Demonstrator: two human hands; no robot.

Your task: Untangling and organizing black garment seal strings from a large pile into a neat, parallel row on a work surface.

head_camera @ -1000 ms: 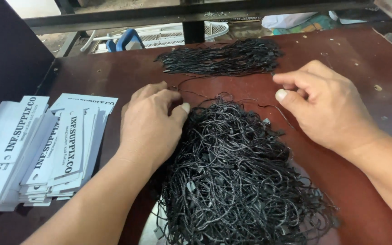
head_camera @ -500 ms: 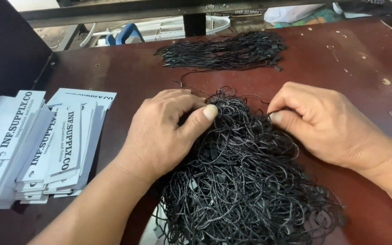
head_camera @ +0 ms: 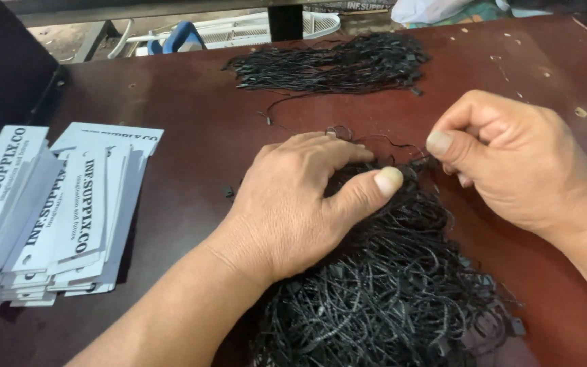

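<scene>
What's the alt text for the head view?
The left hand presses on a tangled pile of black strings while the right hand pinches a strand at its top edge, on a dark red-brown table. White printed paper tags lie stacked at left; a second string bundle lies farther back.

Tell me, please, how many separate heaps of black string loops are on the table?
2. The near heap lies under both hands, left hand pressing it, right hand pinching a strand. The far heap lies at the table's back edge. None seem hidden.
</scene>
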